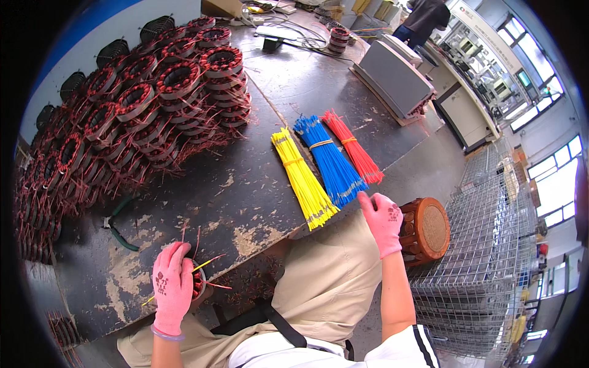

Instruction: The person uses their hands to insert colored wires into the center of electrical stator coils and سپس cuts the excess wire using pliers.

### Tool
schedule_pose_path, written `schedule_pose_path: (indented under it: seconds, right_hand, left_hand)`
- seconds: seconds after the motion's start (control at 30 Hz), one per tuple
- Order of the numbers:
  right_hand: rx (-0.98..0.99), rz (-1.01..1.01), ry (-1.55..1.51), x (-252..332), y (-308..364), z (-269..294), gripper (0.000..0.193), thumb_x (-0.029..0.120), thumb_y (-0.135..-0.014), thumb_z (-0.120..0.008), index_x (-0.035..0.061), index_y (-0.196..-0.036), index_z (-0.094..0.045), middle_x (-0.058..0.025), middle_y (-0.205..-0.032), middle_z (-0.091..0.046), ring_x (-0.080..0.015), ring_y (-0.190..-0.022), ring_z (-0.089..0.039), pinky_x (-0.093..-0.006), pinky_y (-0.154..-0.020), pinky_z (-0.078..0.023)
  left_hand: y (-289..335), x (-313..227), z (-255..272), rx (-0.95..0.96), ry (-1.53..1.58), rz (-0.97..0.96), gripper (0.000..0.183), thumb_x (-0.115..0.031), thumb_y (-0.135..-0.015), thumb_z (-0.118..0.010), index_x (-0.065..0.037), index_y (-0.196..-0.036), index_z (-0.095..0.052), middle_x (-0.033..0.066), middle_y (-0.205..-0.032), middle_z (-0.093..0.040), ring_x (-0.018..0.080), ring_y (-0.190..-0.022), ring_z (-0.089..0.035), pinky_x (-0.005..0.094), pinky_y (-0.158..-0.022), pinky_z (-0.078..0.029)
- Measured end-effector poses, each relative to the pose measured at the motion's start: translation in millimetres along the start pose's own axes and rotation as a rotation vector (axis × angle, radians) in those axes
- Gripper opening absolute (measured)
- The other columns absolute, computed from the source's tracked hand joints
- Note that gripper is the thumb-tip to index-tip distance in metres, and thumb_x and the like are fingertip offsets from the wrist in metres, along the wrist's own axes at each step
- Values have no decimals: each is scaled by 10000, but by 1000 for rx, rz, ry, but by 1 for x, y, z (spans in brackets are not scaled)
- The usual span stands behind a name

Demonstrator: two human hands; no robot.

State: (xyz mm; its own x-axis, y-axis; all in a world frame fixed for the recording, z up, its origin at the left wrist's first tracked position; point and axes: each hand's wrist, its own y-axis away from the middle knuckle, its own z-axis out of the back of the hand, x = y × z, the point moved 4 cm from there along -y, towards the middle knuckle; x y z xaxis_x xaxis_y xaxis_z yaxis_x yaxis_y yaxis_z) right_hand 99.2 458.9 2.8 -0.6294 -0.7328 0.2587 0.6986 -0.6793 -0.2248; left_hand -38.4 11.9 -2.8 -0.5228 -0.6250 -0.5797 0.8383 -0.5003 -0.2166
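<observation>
My left hand (172,285), in a pink glove, is closed over a small motor stator (198,283) at the table's front edge. Red leads and a yellow wire (205,264) stick out around it; the palm hides part of the stator. My right hand (383,222), gloved alike, pinches at the near end of a blue wire bundle (331,162). How many strands its fingertips grip is too small to tell. A yellow wire bundle (300,178) lies left of the blue one, a red wire bundle (353,147) right of it, each tied with a band.
Stacked stators (178,80) with red windings fill the table's left side. Green-handled cutters (119,224) lie before them. A grey box (392,76) stands at the far right. Beside my right arm are a wooden stool (429,230) and wire-mesh cages (472,245). A person (423,21) stands far off.
</observation>
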Motion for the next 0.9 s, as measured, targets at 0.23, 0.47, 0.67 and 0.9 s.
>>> schedule_pose_path:
  seconds: [0.23, 0.47, 0.67, 0.9]
  right_hand:
    - [189, 72, -95, 0, -23, -15, 478, 516, -937, -641, 68, -771, -637, -131, -783, -668, -346, -791, -676, -447, -673, -487]
    - [355, -124, -863, 4, -6, 26, 304, 225, -960, -666, 13, -742, -649, -4, -655, -612, -66, -608, -533, -270, -565, -411]
    - [569, 414, -1149, 131, 70, 93, 162, 32, -839, -720, 33, -701, -636, -20, -625, -555, -104, -553, -509, -275, -537, -381]
    - [789, 628, -1167, 237, 92, 36, 155, 133, -900, -723, 37, -1020, -734, -114, -861, -663, -283, -783, -660, -352, -716, -525]
  left_hand:
    - [-3, -1, -3, -2, 3, -10, 262, -50, -955, -567, -1, -1197, -658, 157, -1226, -639, 374, -1156, -584, 452, -1024, -453]
    - [1, 5, 0, 38, 10, -21, 338, -59, -943, -595, -9, -1275, -629, 165, -1295, -613, 374, -1202, -567, 455, -1047, -442]
    - [1, -63, 30, -385, -114, -435, 727, -258, -822, -805, 2, -1424, -492, 207, -1357, -550, 413, -1209, -564, 565, -1039, -424]
    - [17, -87, 70, -491, -314, -615, 385, -123, -651, -820, -176, -1028, -766, 8, -928, -575, 238, -949, -660, 477, -839, -569]
